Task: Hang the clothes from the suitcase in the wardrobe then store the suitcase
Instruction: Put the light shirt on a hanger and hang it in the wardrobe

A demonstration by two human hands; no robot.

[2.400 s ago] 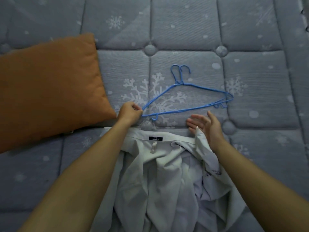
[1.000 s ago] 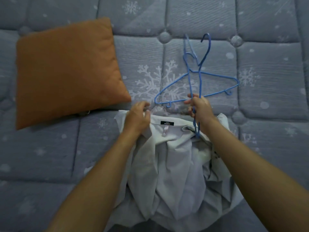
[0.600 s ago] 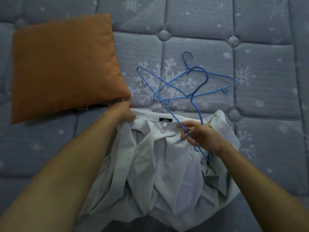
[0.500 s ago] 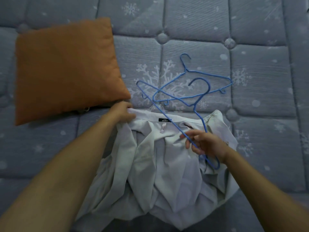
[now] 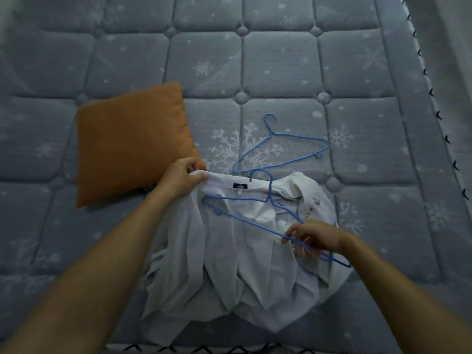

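A crumpled white shirt [image 5: 224,256] lies on the mattress, collar away from me, with a dark label at the neck. My left hand [image 5: 182,178] pinches the left end of the collar. My right hand [image 5: 315,238] grips the right arm of a blue wire hanger [image 5: 245,200], which lies flat across the shirt's upper part with its hook over the collar. A second blue hanger [image 5: 288,146] rests on the mattress just beyond the shirt. No suitcase or wardrobe shows.
An orange cushion [image 5: 132,139] lies on the grey quilted mattress [image 5: 281,72], touching my left hand's far side. The mattress edge [image 5: 431,98] runs down the right, with a pale surface beyond it. The near edge is at the bottom.
My right hand lifted one hanger off the pair, swung it round and brought it down onto the shirt. My left hand moved from the hangers to the collar. The view pulled back.
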